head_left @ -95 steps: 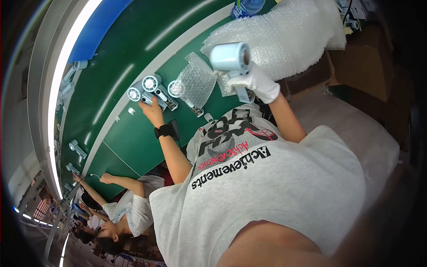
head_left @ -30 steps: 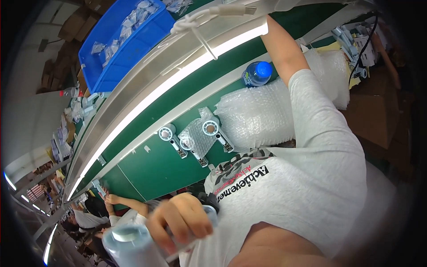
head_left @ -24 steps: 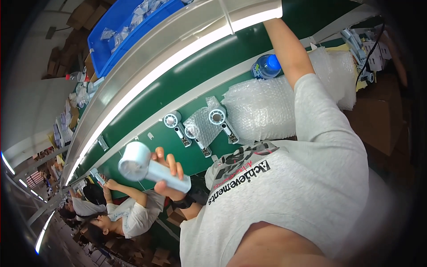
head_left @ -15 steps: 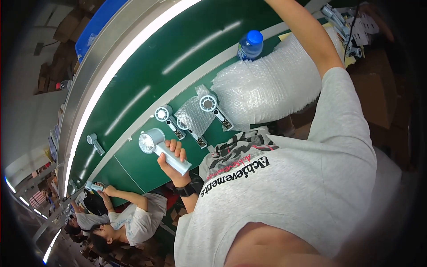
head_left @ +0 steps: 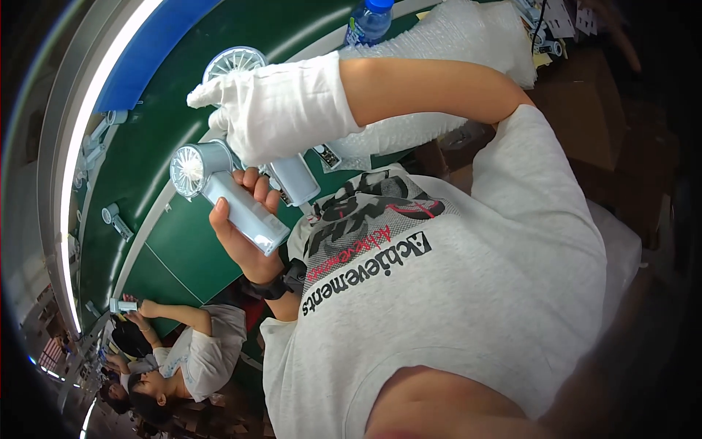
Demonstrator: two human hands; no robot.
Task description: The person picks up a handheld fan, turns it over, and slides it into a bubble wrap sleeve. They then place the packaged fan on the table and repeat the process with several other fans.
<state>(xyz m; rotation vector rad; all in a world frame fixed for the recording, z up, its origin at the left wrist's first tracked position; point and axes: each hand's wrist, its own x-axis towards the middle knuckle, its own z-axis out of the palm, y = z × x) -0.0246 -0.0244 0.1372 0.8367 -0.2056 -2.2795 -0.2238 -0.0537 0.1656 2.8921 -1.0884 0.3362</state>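
I see my left hand [head_left: 245, 234], bare, left of centre in the frame, closed around the handle of a pale blue handheld fan [head_left: 219, 194]. The fan's round head points toward the left of the frame and its handle slants down to the right through my fingers. A dark wristband [head_left: 281, 282] sits on that wrist, just below the hand.

My right hand [head_left: 274, 110], in a white glove, crosses the upper middle of the frame. It is closed around a second fan [head_left: 252, 110]: the grille of its head shows above the glove near the top, and its handle end sticks out below the glove, just beside the first fan's handle. I cannot tell whether the two fans touch.

Behind both hands the green bench [head_left: 183, 234] runs diagonally from the lower left to the top. A sheet of bubble wrap [head_left: 453, 36] lies on it at the upper right, with a blue-capped bottle [head_left: 369, 18] at the top edge. More small fans [head_left: 117, 219] lie along the bench at the left. At the lower left another person [head_left: 197, 351] in a light shirt works at the same bench.
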